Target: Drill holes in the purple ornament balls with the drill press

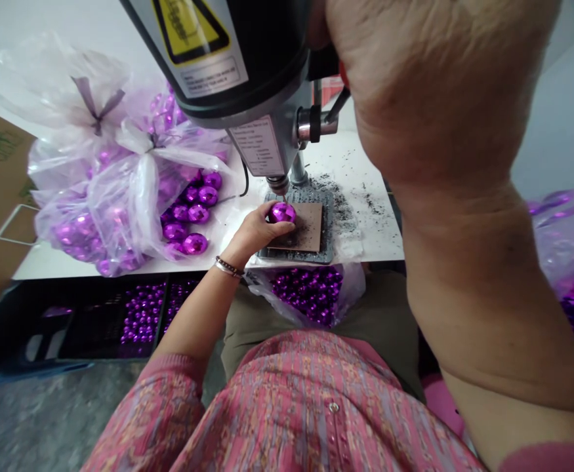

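My left hand [258, 229] grips a shiny purple faceted ball [283, 212] between thumb and fingers. The ball rests on a brown board [311, 229] on the drill press base [327, 206]. Directly above it is the drill chuck [277, 185], its thin bit reaching down to the top of the ball; whether it has gone in, I cannot tell. My right hand [434, 85], large and close to the camera, is closed around the feed handle [338, 105] of the drill press [208, 85]. Its fingers are mostly hidden, with a bit of red showing beside them.
Tied plastic bags [119, 196] of purple balls stand at the left, loose balls [195, 243] beside them. Dark shavings [338, 210] litter the white table [385, 242]. An open bag of balls [309, 295] lies below the edge, near black crates [94, 328]. Another bag [572, 236] is at right.
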Demonstrator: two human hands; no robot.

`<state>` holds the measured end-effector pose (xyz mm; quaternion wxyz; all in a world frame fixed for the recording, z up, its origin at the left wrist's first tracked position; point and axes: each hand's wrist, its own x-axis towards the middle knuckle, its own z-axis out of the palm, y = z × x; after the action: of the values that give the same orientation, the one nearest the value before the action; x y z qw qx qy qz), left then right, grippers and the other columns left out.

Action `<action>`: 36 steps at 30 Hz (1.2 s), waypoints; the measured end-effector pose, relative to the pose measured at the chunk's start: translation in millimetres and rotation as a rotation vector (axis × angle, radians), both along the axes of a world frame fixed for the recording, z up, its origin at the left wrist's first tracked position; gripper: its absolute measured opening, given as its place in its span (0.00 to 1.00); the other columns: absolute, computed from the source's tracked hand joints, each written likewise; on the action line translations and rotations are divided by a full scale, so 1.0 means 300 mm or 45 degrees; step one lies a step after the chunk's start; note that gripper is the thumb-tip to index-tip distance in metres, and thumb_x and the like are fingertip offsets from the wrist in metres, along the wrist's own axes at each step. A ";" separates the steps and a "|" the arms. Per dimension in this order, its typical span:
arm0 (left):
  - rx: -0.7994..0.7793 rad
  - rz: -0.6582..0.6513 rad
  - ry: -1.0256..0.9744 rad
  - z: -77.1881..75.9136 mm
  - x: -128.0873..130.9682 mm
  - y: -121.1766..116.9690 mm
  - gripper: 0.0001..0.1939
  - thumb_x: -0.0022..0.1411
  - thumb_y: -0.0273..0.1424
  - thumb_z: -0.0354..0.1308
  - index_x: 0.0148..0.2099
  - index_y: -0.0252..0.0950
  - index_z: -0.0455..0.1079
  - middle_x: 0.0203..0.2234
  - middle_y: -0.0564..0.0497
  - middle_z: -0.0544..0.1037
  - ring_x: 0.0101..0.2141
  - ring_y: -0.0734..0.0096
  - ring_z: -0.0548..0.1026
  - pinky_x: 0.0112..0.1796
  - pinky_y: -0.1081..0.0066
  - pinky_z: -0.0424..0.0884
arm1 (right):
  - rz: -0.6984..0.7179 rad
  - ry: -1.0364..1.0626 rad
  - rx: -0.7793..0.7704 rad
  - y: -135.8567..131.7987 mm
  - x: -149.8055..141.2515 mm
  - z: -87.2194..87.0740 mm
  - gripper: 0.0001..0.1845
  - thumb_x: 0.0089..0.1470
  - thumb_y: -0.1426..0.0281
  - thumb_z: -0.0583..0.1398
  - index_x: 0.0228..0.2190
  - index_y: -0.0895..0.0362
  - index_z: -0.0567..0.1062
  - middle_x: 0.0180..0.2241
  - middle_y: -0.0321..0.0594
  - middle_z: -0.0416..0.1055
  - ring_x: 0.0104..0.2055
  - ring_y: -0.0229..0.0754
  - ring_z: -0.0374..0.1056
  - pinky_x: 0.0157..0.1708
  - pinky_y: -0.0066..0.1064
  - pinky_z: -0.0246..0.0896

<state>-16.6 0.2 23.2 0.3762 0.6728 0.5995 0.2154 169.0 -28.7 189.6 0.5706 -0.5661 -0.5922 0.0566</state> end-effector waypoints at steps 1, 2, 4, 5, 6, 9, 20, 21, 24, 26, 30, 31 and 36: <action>0.000 -0.008 0.009 0.000 0.007 0.000 0.32 0.49 0.36 0.72 0.57 0.34 0.75 0.43 0.47 0.82 0.42 0.62 0.77 0.50 0.62 0.72 | 0.016 0.009 -0.003 0.001 -0.002 -0.004 0.42 0.60 0.61 0.33 0.35 0.73 0.79 0.28 0.34 0.71 0.36 0.16 0.68 0.33 0.07 0.49; 0.009 -0.020 0.012 -0.001 0.015 0.001 0.33 0.49 0.35 0.72 0.58 0.34 0.75 0.43 0.47 0.82 0.42 0.62 0.77 0.50 0.62 0.72 | 0.027 0.013 -0.004 0.002 -0.003 -0.007 0.41 0.60 0.61 0.33 0.35 0.73 0.79 0.28 0.34 0.71 0.36 0.16 0.68 0.33 0.07 0.50; 0.045 -0.065 0.019 -0.005 0.028 0.004 0.34 0.48 0.34 0.73 0.58 0.34 0.74 0.45 0.47 0.82 0.44 0.61 0.77 0.52 0.61 0.72 | 0.010 0.012 -0.015 0.007 -0.003 -0.007 0.40 0.61 0.62 0.34 0.36 0.73 0.79 0.27 0.34 0.70 0.36 0.17 0.67 0.33 0.08 0.49; 0.073 -0.095 0.031 -0.007 0.033 0.005 0.34 0.48 0.33 0.73 0.59 0.35 0.74 0.47 0.47 0.81 0.46 0.60 0.77 0.53 0.61 0.72 | -0.006 0.007 -0.029 0.008 -0.002 -0.004 0.40 0.61 0.62 0.34 0.37 0.73 0.79 0.27 0.34 0.68 0.35 0.17 0.67 0.33 0.09 0.48; 0.105 -0.129 0.053 -0.009 0.036 0.006 0.34 0.48 0.33 0.73 0.59 0.35 0.73 0.49 0.46 0.81 0.47 0.59 0.77 0.54 0.61 0.72 | -0.017 -0.006 -0.045 0.008 0.000 0.001 0.39 0.61 0.63 0.35 0.38 0.72 0.80 0.26 0.34 0.67 0.35 0.17 0.66 0.33 0.10 0.48; 0.203 -0.222 0.143 -0.017 0.040 0.003 0.34 0.51 0.34 0.73 0.60 0.35 0.72 0.53 0.43 0.78 0.52 0.56 0.76 0.57 0.59 0.70 | -0.007 -0.097 -0.079 -0.013 0.005 0.015 0.40 0.61 0.63 0.33 0.41 0.72 0.79 0.28 0.34 0.66 0.37 0.16 0.65 0.35 0.13 0.48; 0.301 -0.057 0.166 -0.075 0.079 -0.040 0.24 0.58 0.38 0.69 0.54 0.37 0.71 0.47 0.42 0.79 0.49 0.52 0.77 0.52 0.55 0.72 | 0.078 -0.083 0.166 -0.096 0.027 -0.092 0.29 0.59 0.64 0.47 0.51 0.64 0.77 0.45 0.32 0.72 0.52 0.26 0.69 0.49 0.17 0.59; 0.288 -0.034 0.165 -0.073 0.085 -0.041 0.23 0.57 0.38 0.69 0.53 0.37 0.72 0.45 0.43 0.80 0.47 0.53 0.77 0.51 0.55 0.72 | 0.067 -0.051 0.120 -0.106 0.024 -0.097 0.29 0.58 0.65 0.47 0.52 0.62 0.76 0.47 0.32 0.71 0.55 0.27 0.68 0.45 0.15 0.58; 0.279 -0.012 0.162 -0.067 0.095 -0.041 0.21 0.56 0.38 0.70 0.49 0.37 0.73 0.43 0.44 0.80 0.44 0.55 0.77 0.47 0.58 0.72 | 0.047 -0.076 0.155 -0.140 0.010 -0.119 0.28 0.58 0.65 0.48 0.54 0.63 0.74 0.50 0.36 0.68 0.61 0.31 0.63 0.34 0.12 0.52; 0.283 -0.022 0.160 -0.064 0.095 -0.040 0.21 0.55 0.38 0.71 0.48 0.37 0.73 0.43 0.45 0.81 0.43 0.56 0.77 0.46 0.59 0.72 | 0.066 -0.130 0.270 -0.153 0.003 -0.147 0.26 0.59 0.66 0.50 0.53 0.64 0.74 0.51 0.37 0.68 0.59 0.29 0.64 0.34 0.11 0.53; 0.295 -0.046 0.149 -0.067 0.091 -0.040 0.19 0.55 0.38 0.71 0.46 0.37 0.73 0.43 0.45 0.81 0.43 0.56 0.77 0.45 0.59 0.72 | 0.139 -0.073 0.371 -0.149 -0.004 -0.213 0.23 0.57 0.73 0.52 0.51 0.65 0.73 0.50 0.37 0.69 0.30 0.15 0.55 0.33 0.15 0.55; 0.298 -0.048 0.147 -0.069 0.091 -0.040 0.18 0.55 0.38 0.70 0.46 0.37 0.73 0.43 0.45 0.81 0.43 0.55 0.77 0.45 0.59 0.72 | 0.145 -0.060 0.378 -0.147 -0.004 -0.227 0.22 0.56 0.73 0.52 0.51 0.63 0.73 0.48 0.36 0.69 0.26 0.14 0.49 0.32 0.17 0.55; 0.290 -0.046 0.119 -0.068 0.088 -0.043 0.18 0.56 0.37 0.70 0.47 0.38 0.74 0.42 0.46 0.80 0.44 0.55 0.76 0.46 0.60 0.71 | 0.092 -0.135 0.406 -0.140 0.002 -0.278 0.19 0.57 0.72 0.53 0.50 0.55 0.72 0.26 0.32 0.60 0.23 0.20 0.44 0.31 0.22 0.52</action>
<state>9.8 -12.7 2.8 0.2729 0.7312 0.5758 0.2437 169.5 -70.8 106.1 0.6188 -0.4489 -0.6429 -0.0473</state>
